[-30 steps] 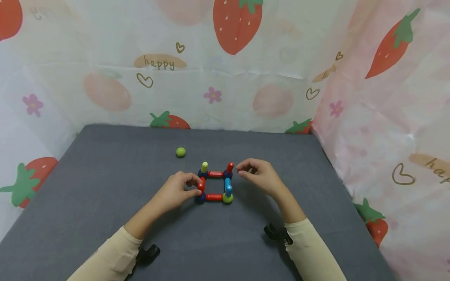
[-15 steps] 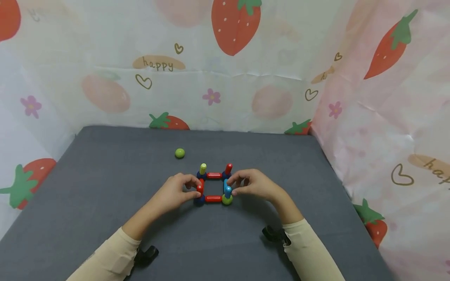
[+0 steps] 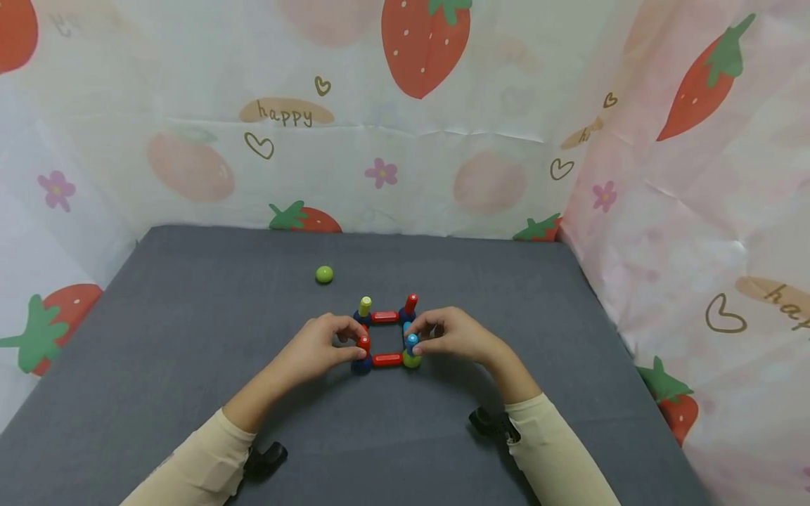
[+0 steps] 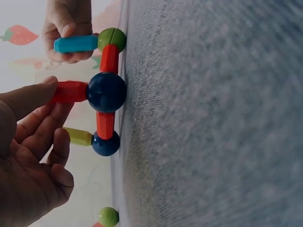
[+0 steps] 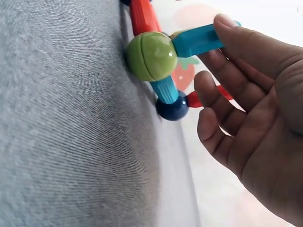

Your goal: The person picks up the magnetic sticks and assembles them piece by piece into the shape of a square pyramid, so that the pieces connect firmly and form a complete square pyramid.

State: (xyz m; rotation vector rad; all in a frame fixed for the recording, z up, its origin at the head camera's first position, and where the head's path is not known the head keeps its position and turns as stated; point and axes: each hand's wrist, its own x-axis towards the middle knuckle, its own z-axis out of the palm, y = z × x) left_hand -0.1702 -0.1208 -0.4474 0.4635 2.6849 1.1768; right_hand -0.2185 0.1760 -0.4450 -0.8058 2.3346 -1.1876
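A square of colored rods joined by balls lies on the grey cloth, with a rod standing up from each corner. My left hand pinches the upright red rod on the near-left dark blue ball. With thumb and fingers my right hand pinches the upright blue rod, which sits on the near-right green ball. At the far corners stand a yellow-green rod and another red rod, both on dark blue balls. A red rod links the two near balls.
One loose green ball lies on the grey cloth behind the square, to the left. A strawberry-print curtain rises behind the table and along its sides.
My right hand has come left and down from beside the far red rod to the near-right blue rod and now pinches it. The left hand keeps its hold on the near-left red rod.
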